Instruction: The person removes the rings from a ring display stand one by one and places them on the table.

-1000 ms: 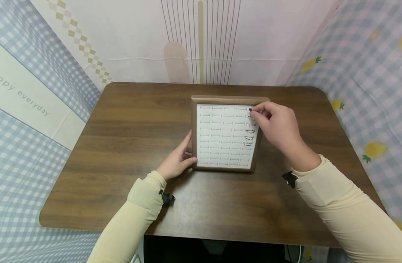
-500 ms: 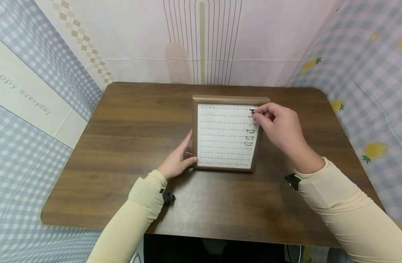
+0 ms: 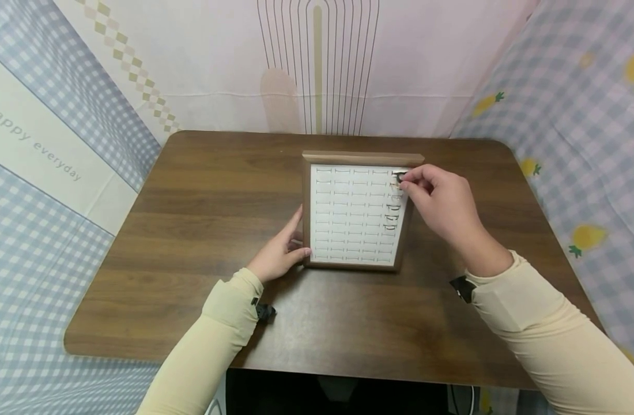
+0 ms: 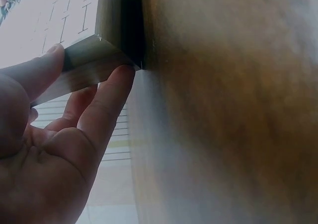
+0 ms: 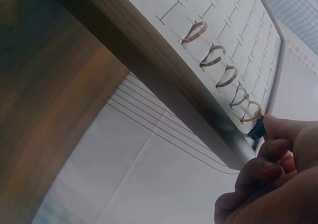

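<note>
A wood-framed ring display board (image 3: 353,230) with a white slotted face stands on the table. My left hand (image 3: 279,253) grips its lower left side, thumb on the front edge and fingers against the side and back, as the left wrist view shows (image 4: 64,149). At the top right slot, my right hand (image 3: 441,202) pinches a dark teal ring (image 5: 257,129) between thumb and index finger, right at the board's face. Several gold and silver-coloured rings sit in the slots of that same right column, among them a thin gold ring (image 5: 229,77) and a stone-set silver ring (image 5: 240,97).
The brown wooden table (image 3: 203,230) extends around the board. A pale patterned cloth (image 3: 208,57) hangs behind it, with blue checked cloth (image 3: 592,173) at both sides. The table's front edge lies below the forearms.
My right hand has shifted slightly right and down at the top right slot, still pinching the dark ring. My left hand stays on the board's side.
</note>
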The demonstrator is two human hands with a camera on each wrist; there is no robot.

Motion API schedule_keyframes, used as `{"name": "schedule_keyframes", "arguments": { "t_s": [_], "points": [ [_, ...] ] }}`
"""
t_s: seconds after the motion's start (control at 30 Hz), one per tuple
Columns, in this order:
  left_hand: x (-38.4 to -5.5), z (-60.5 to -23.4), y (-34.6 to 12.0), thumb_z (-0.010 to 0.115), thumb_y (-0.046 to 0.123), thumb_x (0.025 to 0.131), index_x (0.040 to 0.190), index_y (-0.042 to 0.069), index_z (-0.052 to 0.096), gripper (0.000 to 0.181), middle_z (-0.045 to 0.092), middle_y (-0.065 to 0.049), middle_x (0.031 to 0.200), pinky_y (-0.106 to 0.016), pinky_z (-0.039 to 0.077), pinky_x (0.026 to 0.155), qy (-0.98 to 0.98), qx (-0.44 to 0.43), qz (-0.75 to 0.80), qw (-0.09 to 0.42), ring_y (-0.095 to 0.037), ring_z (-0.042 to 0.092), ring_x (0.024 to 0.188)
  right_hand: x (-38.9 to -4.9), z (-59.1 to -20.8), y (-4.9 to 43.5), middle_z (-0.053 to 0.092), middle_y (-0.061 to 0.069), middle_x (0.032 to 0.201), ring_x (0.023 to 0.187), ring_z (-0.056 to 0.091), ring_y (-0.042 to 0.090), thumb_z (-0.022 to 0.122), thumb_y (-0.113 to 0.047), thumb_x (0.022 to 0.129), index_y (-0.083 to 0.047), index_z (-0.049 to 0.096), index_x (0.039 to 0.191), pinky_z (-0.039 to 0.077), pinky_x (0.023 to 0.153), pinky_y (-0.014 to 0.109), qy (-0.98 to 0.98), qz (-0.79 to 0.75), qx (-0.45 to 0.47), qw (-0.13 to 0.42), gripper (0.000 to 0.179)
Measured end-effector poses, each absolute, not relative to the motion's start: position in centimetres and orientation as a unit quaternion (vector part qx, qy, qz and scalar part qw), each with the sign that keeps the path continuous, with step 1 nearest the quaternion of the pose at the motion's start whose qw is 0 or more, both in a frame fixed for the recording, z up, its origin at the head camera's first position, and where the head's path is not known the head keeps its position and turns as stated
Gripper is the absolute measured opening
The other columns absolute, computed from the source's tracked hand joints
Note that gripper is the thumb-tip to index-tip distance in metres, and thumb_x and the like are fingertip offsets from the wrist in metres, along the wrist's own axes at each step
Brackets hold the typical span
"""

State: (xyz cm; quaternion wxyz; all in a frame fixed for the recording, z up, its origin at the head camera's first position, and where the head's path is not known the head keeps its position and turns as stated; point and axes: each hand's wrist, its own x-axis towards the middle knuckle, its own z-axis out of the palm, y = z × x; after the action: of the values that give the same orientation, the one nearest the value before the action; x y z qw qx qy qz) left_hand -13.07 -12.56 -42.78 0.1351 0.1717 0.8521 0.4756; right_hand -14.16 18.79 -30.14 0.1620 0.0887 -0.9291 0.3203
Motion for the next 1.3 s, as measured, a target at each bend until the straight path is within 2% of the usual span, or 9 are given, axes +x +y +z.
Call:
{"name": "schedule_keyframes", "arguments": {
  "t_s": [0.37, 0.7, 1.0, 1.13, 1.3],
  "points": [
    [-13.2, -43.0, -12.6, 0.069, 0.011, 0.096, 0.163, 0.025, 0.001, 0.097, 0.059, -0.025, 0.129, -0.045, 0.049, 0.103, 0.854, 0.174, 0.469, 0.140, -0.034, 0.063, 0.116, -13.5, -30.6, 19.6, 0.061, 0.004, 0.073, 0.062, 0.045, 0.010, 0.072, -0.021, 0.094, -0.010, 0.075, 0.098, 0.033, 0.057, 0.023, -0.925, 0.330, 0.078, 0.173, 0.012],
    [-13.3, -43.0, -12.7, 0.069, 0.011, 0.096, 0.163, 0.023, 0.002, 0.095, 0.058, -0.026, 0.131, -0.046, 0.048, 0.103, 0.852, 0.175, 0.472, 0.142, -0.035, 0.062, 0.116, -13.1, -31.2, 20.6, 0.057, 0.004, 0.068, 0.061, 0.047, 0.018, 0.072, -0.018, 0.094, -0.009, 0.074, 0.095, 0.033, 0.054, 0.023, -0.926, 0.329, 0.061, 0.176, 0.009],
    [-13.4, -43.0, -12.7, 0.069, 0.012, 0.096, 0.163, 0.021, 0.002, 0.095, 0.055, -0.027, 0.136, -0.047, 0.046, 0.106, 0.854, 0.176, 0.469, 0.141, -0.036, 0.061, 0.119, -12.8, -32.4, 21.5, 0.052, 0.005, 0.065, 0.058, 0.044, 0.017, 0.073, -0.017, 0.093, -0.008, 0.074, 0.093, 0.032, 0.053, 0.023, -0.925, 0.331, 0.045, 0.178, 0.009],
    [-13.3, -42.8, -12.6, 0.068, 0.012, 0.096, 0.163, 0.021, 0.002, 0.094, 0.052, -0.027, 0.139, -0.048, 0.046, 0.106, 0.853, 0.175, 0.470, 0.142, -0.037, 0.060, 0.120, -12.7, -33.0, 22.0, 0.051, 0.004, 0.065, 0.057, 0.043, 0.014, 0.072, -0.019, 0.094, -0.008, 0.075, 0.094, 0.032, 0.053, 0.023, -0.927, 0.331, 0.038, 0.171, 0.012],
    [-13.2, -42.7, -12.6, 0.068, 0.012, 0.097, 0.163, 0.020, 0.002, 0.094, 0.048, -0.027, 0.144, -0.048, 0.046, 0.106, 0.853, 0.176, 0.470, 0.142, -0.037, 0.059, 0.121, -12.9, -34.1, 22.8, 0.060, 0.004, 0.069, 0.059, 0.044, 0.008, 0.073, -0.021, 0.093, -0.007, 0.077, 0.096, 0.033, 0.054, 0.022, -0.930, 0.327, 0.034, 0.163, 0.015]
  ]
}}
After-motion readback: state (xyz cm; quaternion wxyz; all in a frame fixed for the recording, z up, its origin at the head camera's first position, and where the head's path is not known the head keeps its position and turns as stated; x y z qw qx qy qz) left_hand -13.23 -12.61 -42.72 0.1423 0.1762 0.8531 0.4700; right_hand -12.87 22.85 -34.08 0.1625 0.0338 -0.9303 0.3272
